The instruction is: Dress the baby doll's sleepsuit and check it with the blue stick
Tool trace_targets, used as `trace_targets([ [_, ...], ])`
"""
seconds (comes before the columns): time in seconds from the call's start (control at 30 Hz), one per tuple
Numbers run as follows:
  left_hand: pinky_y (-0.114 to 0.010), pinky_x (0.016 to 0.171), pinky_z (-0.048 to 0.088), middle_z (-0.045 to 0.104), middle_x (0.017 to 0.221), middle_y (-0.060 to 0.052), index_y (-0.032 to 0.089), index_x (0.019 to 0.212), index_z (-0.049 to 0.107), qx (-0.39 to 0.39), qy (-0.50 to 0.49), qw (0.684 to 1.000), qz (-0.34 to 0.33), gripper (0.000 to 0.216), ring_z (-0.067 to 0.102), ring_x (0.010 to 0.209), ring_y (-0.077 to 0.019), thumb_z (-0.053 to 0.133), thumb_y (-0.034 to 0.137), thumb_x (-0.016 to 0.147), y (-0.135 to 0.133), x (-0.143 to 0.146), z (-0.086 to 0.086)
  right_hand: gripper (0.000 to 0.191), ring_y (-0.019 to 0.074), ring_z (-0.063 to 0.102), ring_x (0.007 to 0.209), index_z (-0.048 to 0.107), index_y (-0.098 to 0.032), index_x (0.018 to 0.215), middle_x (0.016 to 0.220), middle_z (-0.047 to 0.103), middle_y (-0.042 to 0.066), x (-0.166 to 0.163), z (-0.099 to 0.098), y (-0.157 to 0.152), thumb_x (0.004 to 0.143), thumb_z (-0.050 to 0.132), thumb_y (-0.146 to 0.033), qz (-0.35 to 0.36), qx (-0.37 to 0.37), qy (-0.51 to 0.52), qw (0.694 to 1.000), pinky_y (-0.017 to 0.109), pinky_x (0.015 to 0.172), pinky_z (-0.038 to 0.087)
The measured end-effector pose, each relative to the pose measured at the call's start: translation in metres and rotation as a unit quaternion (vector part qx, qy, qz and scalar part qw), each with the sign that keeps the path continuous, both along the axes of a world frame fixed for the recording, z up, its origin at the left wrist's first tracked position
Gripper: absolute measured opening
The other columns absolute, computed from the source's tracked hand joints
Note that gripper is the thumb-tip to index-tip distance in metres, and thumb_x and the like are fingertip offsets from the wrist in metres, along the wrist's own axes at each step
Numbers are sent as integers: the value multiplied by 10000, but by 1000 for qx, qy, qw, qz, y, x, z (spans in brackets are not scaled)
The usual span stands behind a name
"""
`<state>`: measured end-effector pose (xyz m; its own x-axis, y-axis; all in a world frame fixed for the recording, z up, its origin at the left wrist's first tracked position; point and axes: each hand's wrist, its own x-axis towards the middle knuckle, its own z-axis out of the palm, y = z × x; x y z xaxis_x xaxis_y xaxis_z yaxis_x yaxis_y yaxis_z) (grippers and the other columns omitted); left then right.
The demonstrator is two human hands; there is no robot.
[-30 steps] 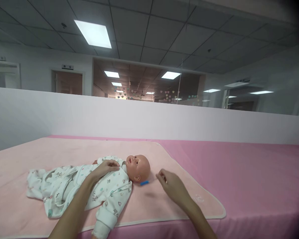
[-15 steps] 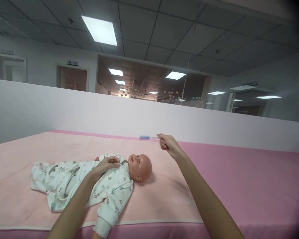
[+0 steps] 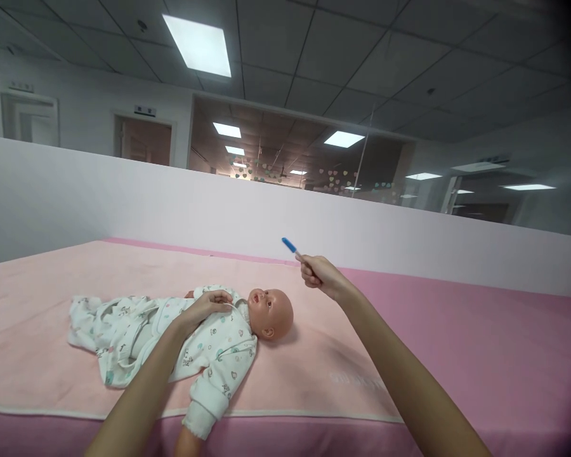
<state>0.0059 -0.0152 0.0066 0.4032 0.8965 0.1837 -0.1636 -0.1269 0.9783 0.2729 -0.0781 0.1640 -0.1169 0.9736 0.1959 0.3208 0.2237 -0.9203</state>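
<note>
A baby doll (image 3: 270, 311) in a white printed romper (image 3: 171, 336) lies on its back on a pale pink mat (image 3: 304, 374), head to the right. My left hand (image 3: 207, 306) rests on the doll's chest near the collar, fingers curled on the fabric. My right hand (image 3: 320, 277) is raised above the mat to the right of the doll's head, closed round a thin stick with a blue tip (image 3: 288, 244) that points up and left.
The mat lies on a darker pink covered surface (image 3: 480, 343). A low white partition wall (image 3: 171, 209) runs behind it. Beyond is an office with ceiling lights and glass walls.
My right hand picked the blue-tipped stick up from the mat beside the doll's head and lifted it; the tip now tilts upward. My left hand stayed on the doll's chest.
</note>
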Motion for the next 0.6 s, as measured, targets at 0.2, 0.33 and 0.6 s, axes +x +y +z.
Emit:
trace_targets([
  [0.2, -224, 596, 385, 609, 716, 12, 165, 768, 643, 8, 8, 1000, 14, 260, 552, 651, -127, 758, 196, 536, -1, 0, 1, 453, 21, 188, 341, 294, -186, 425, 345, 257, -82, -6, 0, -10, 788, 529, -322, 55, -14, 43, 997, 184, 369, 154],
  [0.33, -227, 598, 390, 618, 720, 11, 170, 769, 645, 6, 1, 1000, 13, 263, 558, 653, -130, 763, 196, 535, -1, 0, 2, 488, 42, 161, 338, 194, -196, 414, 311, 208, -73, -7, 9, -18, 815, 449, -310, 214, -62, 171, 960, 187, 355, 142],
  [0.6, -224, 616, 400, 631, 736, 8, 170, 772, 647, -3, -6, 1000, 15, 274, 564, 662, -126, 766, 183, 526, -1, 0, 0, 456, 22, 171, 330, 262, -187, 404, 319, 256, -81, -8, 14, -10, 737, 568, -247, 75, 28, 95, 992, 185, 360, 123],
])
